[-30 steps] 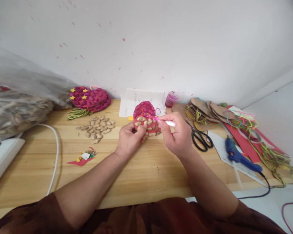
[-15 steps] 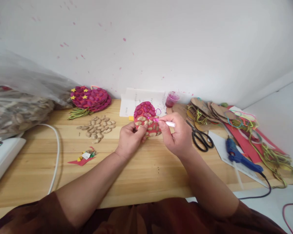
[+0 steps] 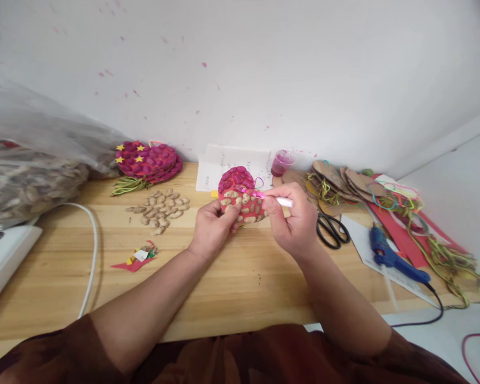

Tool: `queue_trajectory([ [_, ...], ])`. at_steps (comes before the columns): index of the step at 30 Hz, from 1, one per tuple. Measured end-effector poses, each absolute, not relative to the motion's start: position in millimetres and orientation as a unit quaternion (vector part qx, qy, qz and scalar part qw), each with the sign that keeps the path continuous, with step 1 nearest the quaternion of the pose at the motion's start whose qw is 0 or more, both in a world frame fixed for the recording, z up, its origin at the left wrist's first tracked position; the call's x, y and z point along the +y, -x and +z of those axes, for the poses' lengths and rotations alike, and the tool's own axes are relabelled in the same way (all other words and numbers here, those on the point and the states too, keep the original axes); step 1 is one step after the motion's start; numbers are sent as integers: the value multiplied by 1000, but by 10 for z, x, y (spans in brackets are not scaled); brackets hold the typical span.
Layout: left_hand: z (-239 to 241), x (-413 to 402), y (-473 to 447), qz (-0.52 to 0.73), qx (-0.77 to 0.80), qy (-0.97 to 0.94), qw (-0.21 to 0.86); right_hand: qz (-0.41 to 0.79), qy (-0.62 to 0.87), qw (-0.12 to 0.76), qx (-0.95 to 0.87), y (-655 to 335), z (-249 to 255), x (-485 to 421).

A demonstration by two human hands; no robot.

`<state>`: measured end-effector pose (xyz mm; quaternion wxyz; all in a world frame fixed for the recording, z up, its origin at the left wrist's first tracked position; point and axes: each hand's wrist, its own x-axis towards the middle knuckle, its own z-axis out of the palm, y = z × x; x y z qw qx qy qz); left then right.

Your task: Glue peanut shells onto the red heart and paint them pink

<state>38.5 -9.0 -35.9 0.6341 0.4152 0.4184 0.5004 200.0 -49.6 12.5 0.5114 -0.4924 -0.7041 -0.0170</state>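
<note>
My left hand [image 3: 215, 226] is closed on the lower left edge of a red disc [image 3: 236, 181] with peanuts stuck on it. Peanuts in its upper part are coated magenta, while the lower ones keep their tan shells. In my right hand [image 3: 292, 217] I pinch a paintbrush [image 3: 284, 201] with a white handle. Its magenta-stained tip meets the disc near the border between coated and bare peanuts. Behind the disc stands a plastic cup [image 3: 283, 162] with magenta paint inside.
Loose peanuts [image 3: 160, 208] and paper scraps [image 3: 138, 257] lie to the left, beyond them finished peanut discs [image 3: 150, 160] and a plastic bag of peanuts [image 3: 28, 181]. On the right are scissors [image 3: 333, 230], a blue glue gun [image 3: 396, 261], cardboard pieces [image 3: 332, 176] and yarn [image 3: 452, 258].
My right hand and the paintbrush have shifted slightly right and up, and the brush tip lies over a slightly different spot. My left hand still holds the disc nearly in place.
</note>
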Motion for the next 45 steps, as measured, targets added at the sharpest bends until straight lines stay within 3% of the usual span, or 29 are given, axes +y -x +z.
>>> queue_trajectory([
  [10, -385, -81, -380, 505, 408, -411, 640, -1, 502, 529, -684, -2091, 147, -461],
  [17, -325, -112, -362, 497, 420, -503, 569, -13, 503, 508, -699, -2049, 155, -477],
  [37, -380, -80, -373, 496, 411, -442, 624, -6, 521, 514, -681, -2123, 154, -454],
  [45, -505, -34, -391, 495, 428, -443, 613, 31, 557, 603, -570, -2430, 268, -217],
])
